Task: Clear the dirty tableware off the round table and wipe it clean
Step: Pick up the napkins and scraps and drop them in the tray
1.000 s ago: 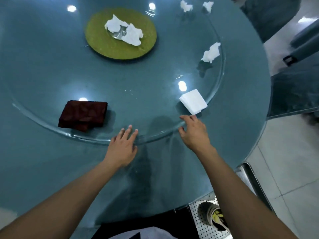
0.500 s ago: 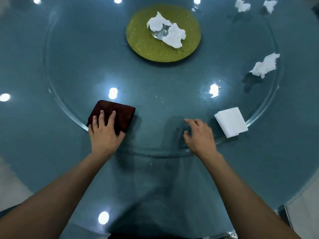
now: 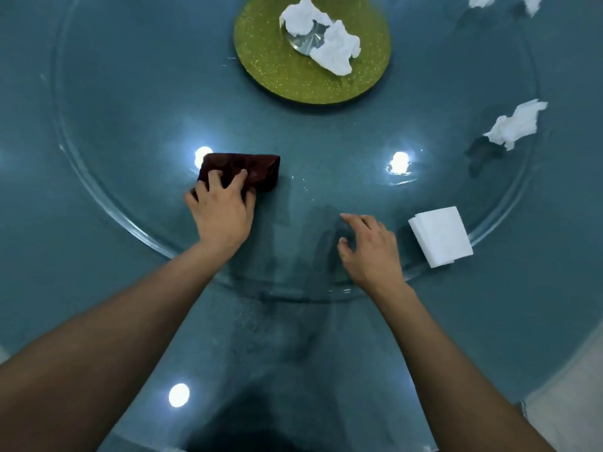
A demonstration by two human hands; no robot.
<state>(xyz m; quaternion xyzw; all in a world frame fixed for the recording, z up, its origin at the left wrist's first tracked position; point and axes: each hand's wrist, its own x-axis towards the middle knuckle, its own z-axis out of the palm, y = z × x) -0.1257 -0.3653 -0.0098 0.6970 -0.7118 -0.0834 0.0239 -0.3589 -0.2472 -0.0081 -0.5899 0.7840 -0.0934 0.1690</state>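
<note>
A dark red folded cloth lies on the glass turntable of the round teal table. My left hand presses on the cloth's near left part, fingers curled into it. My right hand rests on the glass near the turntable's front rim, fingers spread and bent, holding nothing. A white folded napkin stack sits just right of that hand. A green round mat at the centre carries crumpled white tissues over a shiny disc.
A crumpled tissue lies on the turntable's right side, and two more tissues sit at the far right edge. Ceiling lights glare off the glass. Pale floor shows beyond the table at lower right.
My left hand went from the turntable's rim onto the red cloth and has pushed it to the right and away from me. The right hand stayed near the rim, left of the napkins.
</note>
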